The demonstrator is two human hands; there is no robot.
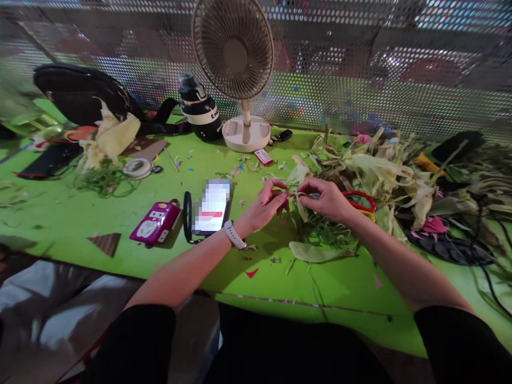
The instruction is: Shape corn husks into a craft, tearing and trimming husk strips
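Note:
My left hand (267,207) and my right hand (323,199) face each other over the green table, both with fingers pinched. A thin pale strip of corn husk (294,195) runs between the fingertips; its ends are hidden in the fingers. Under and beside my right hand lies a tangle of green strands (326,226). A flat pale husk piece (318,252) rests nearer me. Scissors with red handles (363,201) lie just past my right wrist, partly hidden. Behind them spreads a heap of dry corn husks (372,168).
A phone (214,205) and a purple power socket (156,223) lie to the left. At the back stand a white fan (246,133) and a black bottle (200,114). White tape (138,167) lies left. Dark cables (480,229) trail at right. Another person's light-clothed legs (60,309) show lower left.

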